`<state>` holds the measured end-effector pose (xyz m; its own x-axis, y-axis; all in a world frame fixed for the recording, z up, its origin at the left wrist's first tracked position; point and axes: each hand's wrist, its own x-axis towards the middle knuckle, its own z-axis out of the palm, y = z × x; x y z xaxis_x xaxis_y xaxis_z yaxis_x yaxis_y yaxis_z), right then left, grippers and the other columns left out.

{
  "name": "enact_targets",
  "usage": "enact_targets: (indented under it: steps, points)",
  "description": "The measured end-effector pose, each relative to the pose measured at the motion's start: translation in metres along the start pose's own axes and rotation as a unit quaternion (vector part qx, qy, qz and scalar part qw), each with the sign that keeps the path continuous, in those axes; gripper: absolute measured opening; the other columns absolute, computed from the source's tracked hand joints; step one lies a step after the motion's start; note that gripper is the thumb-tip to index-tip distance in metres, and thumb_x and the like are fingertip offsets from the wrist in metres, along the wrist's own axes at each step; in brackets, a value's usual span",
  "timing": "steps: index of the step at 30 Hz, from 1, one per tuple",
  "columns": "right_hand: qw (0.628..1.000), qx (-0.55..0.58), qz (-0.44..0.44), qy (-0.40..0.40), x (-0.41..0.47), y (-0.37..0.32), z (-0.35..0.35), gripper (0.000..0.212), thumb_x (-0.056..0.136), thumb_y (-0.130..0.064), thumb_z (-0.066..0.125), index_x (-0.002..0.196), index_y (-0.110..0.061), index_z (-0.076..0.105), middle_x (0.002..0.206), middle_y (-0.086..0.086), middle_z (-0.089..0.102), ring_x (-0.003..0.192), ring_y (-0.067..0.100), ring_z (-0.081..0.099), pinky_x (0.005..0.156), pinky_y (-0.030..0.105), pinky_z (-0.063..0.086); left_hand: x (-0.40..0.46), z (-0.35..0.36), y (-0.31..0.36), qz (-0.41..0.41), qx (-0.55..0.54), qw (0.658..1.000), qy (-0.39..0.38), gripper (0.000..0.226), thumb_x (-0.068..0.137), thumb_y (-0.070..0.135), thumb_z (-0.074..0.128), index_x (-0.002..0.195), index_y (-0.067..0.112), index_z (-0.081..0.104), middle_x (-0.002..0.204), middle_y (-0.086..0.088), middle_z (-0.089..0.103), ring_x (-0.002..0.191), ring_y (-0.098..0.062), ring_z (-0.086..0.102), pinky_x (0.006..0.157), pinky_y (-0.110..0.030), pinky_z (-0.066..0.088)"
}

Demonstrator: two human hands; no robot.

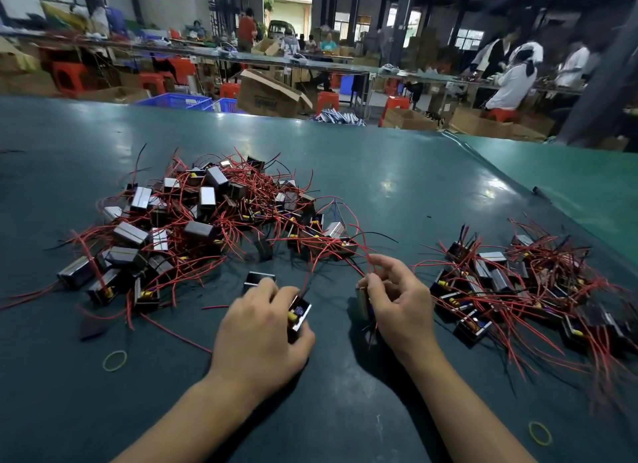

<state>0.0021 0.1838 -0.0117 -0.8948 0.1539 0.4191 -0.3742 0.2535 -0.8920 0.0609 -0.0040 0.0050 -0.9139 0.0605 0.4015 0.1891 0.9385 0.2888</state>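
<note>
Boxy little electrical parts with red leads are in a person's hands over a dark green table (379, 172), seen from above and behind the hands. The left hand (262, 321) curls fingers and thumb round a first part (299, 315), whose open face shows yellow and blue pieces; it sits near the front middle of the table. Just to its right, the right hand (400, 304) holds a second part (362, 300) low under its curled fingers, while thumb and forefinger pinch a thin red wire (367, 266) that runs toward the far heap. That large pile (207, 214) of like parts and tangled red wires covers the left and middle of the table. A smaller pile (511, 283) lies at the right, and a single part (259, 279) rests just beyond the left hand's knuckles. Two yellow rubber bands (115, 361) lie flat, one near left and the other band (540, 433) near right. The surface is glossy and reflects ceiling lights, and a lighter green table (569, 172) meets it at far right. Beyond is a dim workshop with long benches (310, 64), red stools (326, 100), blue crates (176, 101), cardboard boxes (266, 93) and people (507, 83), all blurred. The second part is mostly hidden by fingers, so its shape is hard to make out. Both forearms are cut off at the bottom edge, and the smaller pile smears at the right edge.
</note>
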Motion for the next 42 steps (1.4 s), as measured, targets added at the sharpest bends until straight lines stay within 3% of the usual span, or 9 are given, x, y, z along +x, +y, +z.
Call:
enact_targets:
  steps: [4,8,13,15,19,29,35,38,42]
  points:
    - [0.998,0.031,0.022,-0.044,0.000,-0.001,0.000,0.036,0.089,-0.001,0.062,0.102,-0.034,0.064,0.079,-0.007,0.067,0.073,0.023,0.073,0.063,0.038,0.059,0.019,-0.002,-0.010,-0.075,-0.046,0.986,-0.142,0.059,0.070,0.080,0.048,0.093,0.029,0.065,0.093,0.009,0.055,0.090,-0.012,0.057,0.078,-0.028,0.048]
    - [0.993,0.081,0.071,-0.054,0.004,-0.005,-0.001,0.035,0.090,0.005,0.059,0.105,-0.026,0.066,0.086,0.000,0.056,0.081,0.044,0.070,0.074,0.061,0.056,0.046,-0.002,-0.015,-0.057,-0.267,0.949,-0.155,0.032,0.081,0.051,0.070,0.084,0.019,0.073,0.070,0.008,0.069,0.062,0.002,0.060,0.062,-0.022,0.050]
    - [0.976,0.145,0.140,-0.086,0.000,-0.012,-0.003,0.013,0.094,-0.003,0.059,0.095,-0.015,0.065,0.099,0.024,0.063,0.081,0.029,0.074,0.056,0.033,0.058,0.042,0.017,-0.011,-0.084,-0.449,0.887,-0.071,0.006,0.083,0.013,0.075,0.089,0.012,0.076,0.074,-0.002,0.075,0.069,-0.011,0.070,0.068,-0.023,0.056]
    - [0.972,0.159,0.146,-0.091,-0.001,-0.012,-0.001,0.007,0.092,-0.004,0.062,0.089,-0.010,0.064,0.084,0.017,0.067,0.078,0.026,0.074,0.059,0.030,0.058,0.040,0.019,-0.011,-0.106,-0.500,0.858,-0.043,0.004,0.083,0.013,0.074,0.086,0.013,0.076,0.070,-0.003,0.074,0.063,-0.008,0.067,0.062,-0.017,0.053]
    - [0.974,0.139,0.135,-0.118,-0.001,-0.013,0.000,0.003,0.090,-0.006,0.065,0.091,-0.008,0.067,0.068,0.004,0.071,0.067,0.017,0.070,0.054,0.021,0.051,0.042,0.015,-0.014,-0.109,-0.504,0.856,-0.029,0.007,0.080,0.014,0.075,0.087,0.012,0.077,0.067,0.004,0.071,0.056,-0.002,0.060,0.056,-0.013,0.047]
    - [0.973,0.133,0.158,-0.100,0.000,-0.013,-0.003,0.004,0.091,-0.013,0.067,0.092,-0.009,0.069,0.071,0.008,0.071,0.048,0.011,0.058,0.040,0.020,0.043,0.042,0.013,-0.021,-0.141,-0.576,0.805,-0.026,0.011,0.085,0.011,0.070,0.085,0.000,0.069,0.073,-0.007,0.073,0.051,-0.011,0.058,0.045,-0.018,0.045]
    - [0.928,0.248,0.246,-0.132,0.001,-0.020,-0.009,0.015,0.098,-0.004,0.051,0.107,-0.004,0.064,0.086,0.014,0.073,0.074,0.027,0.072,0.058,0.029,0.059,0.040,0.014,-0.021,-0.116,-0.544,0.831,-0.020,0.013,0.088,0.008,0.068,0.087,-0.005,0.066,0.079,-0.011,0.075,0.043,-0.011,0.047,0.047,-0.019,0.043]
    - [0.947,0.148,0.206,-0.196,0.002,-0.022,-0.020,0.023,0.095,0.002,0.052,0.108,-0.010,0.067,0.098,0.010,0.074,0.083,0.020,0.070,0.070,0.028,0.058,0.040,0.014,-0.023,-0.128,-0.555,0.822,-0.014,0.015,0.088,0.007,0.067,0.089,-0.007,0.064,0.080,-0.014,0.074,0.043,-0.011,0.045,0.047,-0.019,0.043]
    - [0.954,-0.069,0.134,-0.261,0.000,-0.023,-0.033,0.007,0.092,-0.023,0.066,0.094,-0.019,0.071,0.068,-0.010,0.069,0.052,0.005,0.055,0.050,0.013,0.042,0.039,0.015,-0.022,-0.120,-0.545,0.830,-0.018,0.013,0.088,0.007,0.068,0.088,-0.006,0.065,0.080,-0.015,0.073,0.045,-0.009,0.049,0.047,-0.017,0.042]
